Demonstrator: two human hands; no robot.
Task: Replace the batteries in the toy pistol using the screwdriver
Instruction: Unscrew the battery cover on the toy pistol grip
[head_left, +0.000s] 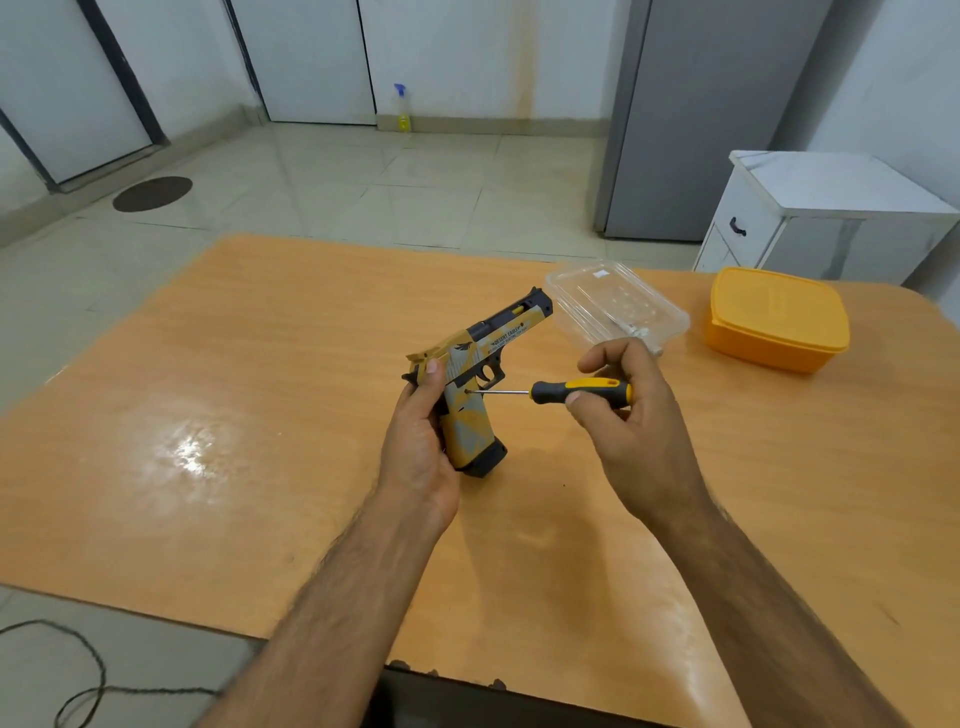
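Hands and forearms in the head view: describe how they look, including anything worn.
Both are bare. The left hand and right hand show no gloves, and no rings can be seen. Neither wrist carries a watch or band. The forearms are hairy and uncovered down to the bottom edge of the frame, with no sleeve in view.
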